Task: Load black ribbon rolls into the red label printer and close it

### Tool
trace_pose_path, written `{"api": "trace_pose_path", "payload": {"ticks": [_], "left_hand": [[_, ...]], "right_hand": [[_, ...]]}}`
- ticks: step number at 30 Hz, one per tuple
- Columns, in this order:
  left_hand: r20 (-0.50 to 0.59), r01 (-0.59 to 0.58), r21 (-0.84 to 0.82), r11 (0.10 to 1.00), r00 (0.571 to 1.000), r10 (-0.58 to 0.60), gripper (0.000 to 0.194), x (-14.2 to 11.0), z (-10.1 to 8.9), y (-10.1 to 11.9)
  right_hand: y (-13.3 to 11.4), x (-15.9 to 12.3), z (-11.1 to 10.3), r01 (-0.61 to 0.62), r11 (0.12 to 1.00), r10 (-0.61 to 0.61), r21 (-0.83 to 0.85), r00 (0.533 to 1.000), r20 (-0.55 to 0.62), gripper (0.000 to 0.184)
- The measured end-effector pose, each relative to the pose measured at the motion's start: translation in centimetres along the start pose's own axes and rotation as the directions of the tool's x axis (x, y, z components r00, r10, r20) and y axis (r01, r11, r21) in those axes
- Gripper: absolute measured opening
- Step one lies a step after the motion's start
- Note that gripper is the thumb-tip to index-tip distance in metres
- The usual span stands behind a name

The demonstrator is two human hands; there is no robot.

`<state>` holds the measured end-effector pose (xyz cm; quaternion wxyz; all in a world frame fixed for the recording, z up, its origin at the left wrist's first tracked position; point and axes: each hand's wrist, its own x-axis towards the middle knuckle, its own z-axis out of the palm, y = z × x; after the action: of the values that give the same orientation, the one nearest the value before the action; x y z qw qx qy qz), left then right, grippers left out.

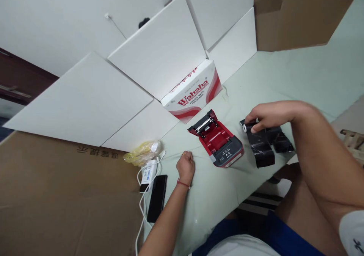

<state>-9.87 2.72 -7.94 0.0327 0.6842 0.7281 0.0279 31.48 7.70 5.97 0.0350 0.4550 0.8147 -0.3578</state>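
Observation:
A small red and grey printer [218, 142] sits on the pale green table [298, 81] with its lid flipped open toward the far side; the red paper bay looks bare. My right hand [265, 116] is closed on a roll wrapped in black film [250, 127], right of the printer. Loose black wrapping [267, 144] trails from it toward the table's near edge. My left hand [186, 165] rests on the table left of the printer, fingers curled under in a loose fist, nothing visible in it. A red cord circles that wrist.
A white Wahaha carton [196, 93] with raised flaps stands behind the printer. A black phone [157, 197], a white power bank [149, 171] with cable and a yellow bag [142, 152] lie at the left. Brown cardboard [65, 199] stands on the left and another box [295, 17] at the far right.

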Motion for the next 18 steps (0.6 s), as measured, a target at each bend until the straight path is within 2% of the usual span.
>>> {"api": "trace_pose_path", "payload": {"ticks": [2,4,7,10,13,15,18], "left_hand": [[0.017,0.01,0.036,0.999,1.0,-0.011,0.027,0.0,-0.1,0.2],[0.021,0.016,0.052,0.999,1.0,-0.017,0.026,0.0,-0.2,0.3],[0.016,0.015,0.061,0.998,1.0,-0.016,0.025,0.0,-0.2,0.3],[0.013,0.015,0.058,0.998,1.0,-0.016,0.025,0.0,-0.1,0.2],[0.006,0.022,0.05,0.999,1.0,-0.023,0.026,-0.1,-0.1,0.2],[0.0,0.022,0.048,0.999,1.0,-0.022,0.026,-0.1,-0.1,0.2],[-0.006,0.016,0.046,0.999,1.0,-0.015,0.025,0.0,0.0,0.1]], "right_hand": [[-0.5,2.3,1.5,-0.082,0.993,0.085,-0.09,0.996,0.035,0.034],[-1.6,4.2,3.1,-0.138,0.977,0.137,-0.161,0.99,-0.013,0.04],[-2.5,5.7,4.3,-0.168,0.972,0.154,-0.163,0.984,-0.094,0.048],[-1.2,5.5,3.5,-0.222,0.965,0.193,-0.139,0.961,-0.196,0.049],[1.1,4.5,2.0,-0.344,0.93,0.293,-0.132,0.908,-0.301,0.051],[2.0,4.1,1.7,-0.383,0.913,0.325,-0.137,0.89,-0.321,0.054],[2.0,4.5,2.6,-0.364,0.919,0.314,-0.148,0.906,-0.283,0.056]]}}
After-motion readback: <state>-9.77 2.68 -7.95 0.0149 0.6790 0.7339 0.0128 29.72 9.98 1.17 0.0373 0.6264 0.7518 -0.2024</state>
